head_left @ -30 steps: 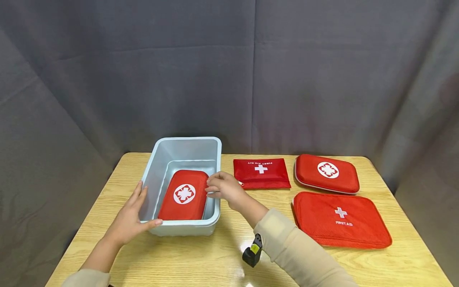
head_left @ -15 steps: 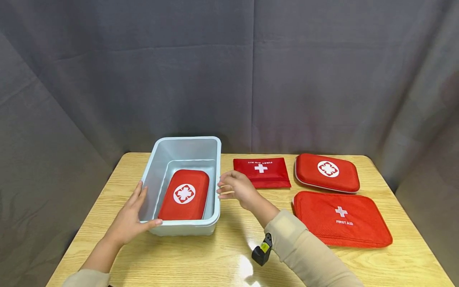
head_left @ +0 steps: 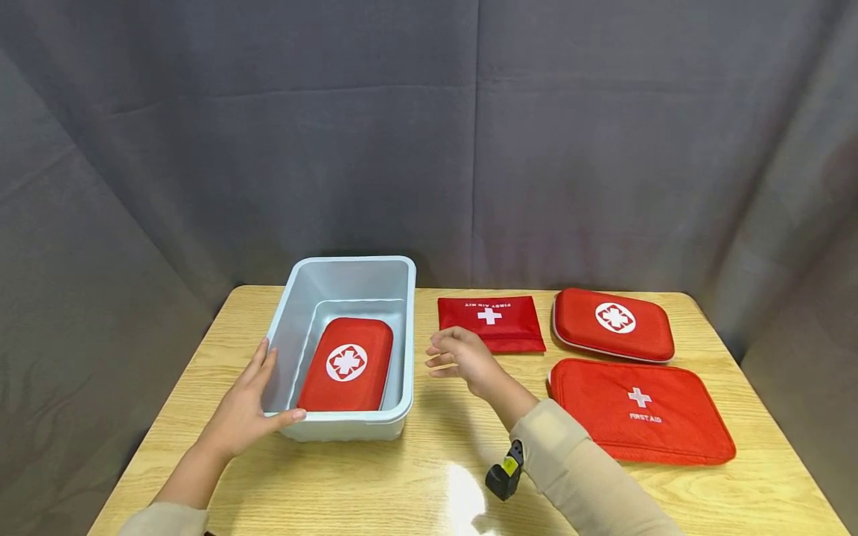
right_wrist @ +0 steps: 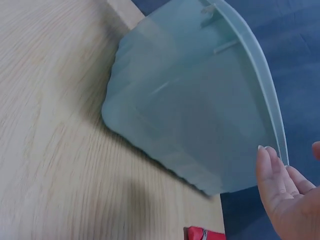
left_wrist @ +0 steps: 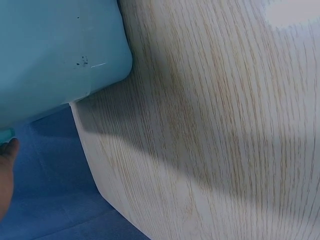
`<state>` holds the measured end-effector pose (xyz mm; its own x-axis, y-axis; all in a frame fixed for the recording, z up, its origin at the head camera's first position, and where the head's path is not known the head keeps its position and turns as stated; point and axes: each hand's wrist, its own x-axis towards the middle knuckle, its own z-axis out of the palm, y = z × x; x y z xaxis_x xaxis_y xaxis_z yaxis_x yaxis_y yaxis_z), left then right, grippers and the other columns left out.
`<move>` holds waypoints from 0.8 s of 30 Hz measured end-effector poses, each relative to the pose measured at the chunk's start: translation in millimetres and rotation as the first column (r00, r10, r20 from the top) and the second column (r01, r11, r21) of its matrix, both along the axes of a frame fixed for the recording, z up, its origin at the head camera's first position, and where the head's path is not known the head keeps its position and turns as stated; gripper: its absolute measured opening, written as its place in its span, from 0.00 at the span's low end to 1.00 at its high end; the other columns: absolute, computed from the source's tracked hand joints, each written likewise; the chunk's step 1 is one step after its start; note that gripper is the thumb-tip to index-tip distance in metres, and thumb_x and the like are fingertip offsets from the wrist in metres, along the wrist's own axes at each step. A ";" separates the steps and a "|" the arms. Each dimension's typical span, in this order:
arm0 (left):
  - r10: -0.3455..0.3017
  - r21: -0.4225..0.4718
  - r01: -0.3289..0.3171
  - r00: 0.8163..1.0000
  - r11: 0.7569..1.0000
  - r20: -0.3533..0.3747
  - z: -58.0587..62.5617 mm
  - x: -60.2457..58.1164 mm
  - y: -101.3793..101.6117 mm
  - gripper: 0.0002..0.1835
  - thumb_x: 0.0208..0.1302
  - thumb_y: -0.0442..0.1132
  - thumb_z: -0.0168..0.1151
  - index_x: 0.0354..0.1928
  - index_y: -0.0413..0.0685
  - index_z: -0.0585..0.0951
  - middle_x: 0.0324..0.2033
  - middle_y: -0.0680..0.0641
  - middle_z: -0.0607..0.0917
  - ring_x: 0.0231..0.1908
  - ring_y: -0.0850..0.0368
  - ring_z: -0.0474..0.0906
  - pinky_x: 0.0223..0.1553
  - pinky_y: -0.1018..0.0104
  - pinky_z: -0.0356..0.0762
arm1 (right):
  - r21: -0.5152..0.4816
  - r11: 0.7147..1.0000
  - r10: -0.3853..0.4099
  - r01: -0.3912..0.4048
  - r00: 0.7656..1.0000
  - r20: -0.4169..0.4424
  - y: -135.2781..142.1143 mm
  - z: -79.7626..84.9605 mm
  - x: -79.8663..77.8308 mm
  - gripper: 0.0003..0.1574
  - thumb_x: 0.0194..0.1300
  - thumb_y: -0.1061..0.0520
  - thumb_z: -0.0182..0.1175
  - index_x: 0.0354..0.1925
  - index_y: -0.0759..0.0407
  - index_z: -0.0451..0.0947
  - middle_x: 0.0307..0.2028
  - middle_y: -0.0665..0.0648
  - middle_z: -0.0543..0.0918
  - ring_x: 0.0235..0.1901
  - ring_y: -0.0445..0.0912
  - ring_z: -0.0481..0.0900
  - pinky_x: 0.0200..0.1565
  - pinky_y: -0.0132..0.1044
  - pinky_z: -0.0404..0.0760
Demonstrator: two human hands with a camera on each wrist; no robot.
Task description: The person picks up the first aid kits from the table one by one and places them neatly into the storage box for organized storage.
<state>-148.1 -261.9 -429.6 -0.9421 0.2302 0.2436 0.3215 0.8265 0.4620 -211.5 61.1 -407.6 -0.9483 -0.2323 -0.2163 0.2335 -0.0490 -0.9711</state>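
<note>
In the head view, a pale blue plastic bin (head_left: 355,428) stands on the left part of the table, with a red hard-shell first aid case (head_left: 345,365) inside it, white emblem up. My left hand (head_left: 244,409) rests on the bin's near left corner, fingers spread along the left rim and thumb on the near rim. Only a bit of that hand (left_wrist: 5,175) shows in the left wrist view. Holding nothing, my right hand (head_left: 469,361) hovers right of the bin, fingers loosely bent, near a flat red first aid pouch (head_left: 489,325).
At the back right lies a second red hard-shell case (head_left: 611,325). In front of it is a larger red first aid bag (head_left: 640,413) with a white cross. Behind the wooden table (head_left: 375,484) hangs a grey curtain (head_left: 429,149).
My right hand has moved from inside the bin, beside the red case, out over the right rim and further right. The left hand and the bin have stayed in place.
</note>
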 end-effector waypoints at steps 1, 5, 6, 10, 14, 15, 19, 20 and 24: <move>0.000 0.000 0.000 1.000 1.000 0.003 0.2 -0.2 0.3 0.54 0.39 0.56 0.66 0.62 0.32 0.52 0.65 0.41 0.45 0.58 0.37 0.52 0.49 0.43 0.58 | 0.005 1.000 -0.003 0.003 1.000 -0.001 2.3 -1.4 0.2 0.13 0.59 0.61 0.49 0.41 0.69 0.65 0.38 0.68 0.73 0.34 0.58 0.76 0.36 0.45 0.76; 0.001 0.000 -0.001 1.000 1.000 0.007 1.2 -0.1 1.2 0.54 0.39 0.56 0.66 0.62 0.32 0.52 0.64 0.41 0.45 0.58 0.37 0.52 0.49 0.43 0.58 | 0.011 1.000 -0.014 0.014 1.000 0.001 11.1 -6.4 0.2 0.13 0.58 0.61 0.48 0.40 0.68 0.66 0.39 0.70 0.73 0.33 0.55 0.77 0.36 0.45 0.76; 0.002 0.000 -0.002 1.000 1.000 0.007 1.5 0.2 1.4 0.54 0.39 0.56 0.67 0.62 0.32 0.52 0.64 0.41 0.45 0.58 0.37 0.52 0.49 0.43 0.58 | 0.008 1.000 -0.018 0.018 1.000 0.004 13.1 -7.1 0.2 0.13 0.58 0.61 0.49 0.41 0.68 0.66 0.39 0.71 0.72 0.33 0.55 0.77 0.37 0.45 0.76; 0.003 -0.003 -0.003 1.000 1.000 0.011 3.0 1.2 2.0 0.54 0.39 0.56 0.66 0.62 0.32 0.52 0.64 0.41 0.45 0.58 0.37 0.52 0.49 0.43 0.59 | 0.010 1.000 -0.026 0.026 1.000 0.006 20.6 -9.7 -0.4 0.14 0.58 0.60 0.48 0.42 0.68 0.65 0.39 0.70 0.73 0.32 0.54 0.77 0.39 0.47 0.75; 0.004 0.000 -0.004 1.000 1.000 0.018 3.8 1.8 2.4 0.54 0.39 0.56 0.66 0.62 0.32 0.52 0.64 0.41 0.45 0.58 0.37 0.52 0.49 0.43 0.58 | 0.013 1.000 -0.029 0.028 1.000 0.009 28.6 -13.0 -1.2 0.14 0.59 0.60 0.47 0.42 0.69 0.64 0.37 0.67 0.74 0.31 0.50 0.78 0.41 0.50 0.73; 0.004 0.001 -0.004 1.000 1.000 0.017 3.2 1.6 2.4 0.54 0.39 0.56 0.66 0.62 0.32 0.52 0.64 0.41 0.45 0.58 0.37 0.52 0.49 0.43 0.58 | 0.016 0.999 -0.032 0.032 0.999 0.010 31.0 -14.4 -1.4 0.15 0.59 0.60 0.47 0.42 0.69 0.63 0.37 0.66 0.74 0.31 0.50 0.78 0.41 0.50 0.73; 0.001 0.005 -0.001 1.000 1.000 0.011 1.4 0.7 2.5 0.54 0.39 0.56 0.67 0.62 0.32 0.52 0.64 0.41 0.46 0.58 0.37 0.52 0.49 0.43 0.59 | 0.037 0.998 -0.059 0.058 0.998 0.009 41.3 -20.5 -2.1 0.15 0.60 0.61 0.47 0.42 0.71 0.63 0.37 0.67 0.73 0.31 0.50 0.77 0.39 0.47 0.75; 0.001 0.006 -0.001 1.000 1.000 0.007 1.1 0.4 2.4 0.54 0.39 0.56 0.67 0.62 0.32 0.53 0.64 0.41 0.46 0.58 0.37 0.52 0.49 0.43 0.59 | 0.045 0.997 -0.068 0.067 0.998 0.013 43.8 -21.6 -2.0 0.15 0.60 0.61 0.47 0.42 0.71 0.63 0.37 0.67 0.73 0.32 0.51 0.77 0.38 0.46 0.75; 0.001 0.005 -0.001 1.000 1.000 -0.002 1.8 0.3 2.1 0.54 0.39 0.56 0.67 0.62 0.31 0.53 0.64 0.40 0.46 0.58 0.36 0.53 0.49 0.43 0.59 | 0.065 0.993 -0.098 0.096 0.995 0.027 52.6 -27.9 -3.3 0.15 0.60 0.61 0.46 0.43 0.72 0.63 0.38 0.69 0.72 0.33 0.53 0.77 0.40 0.47 0.74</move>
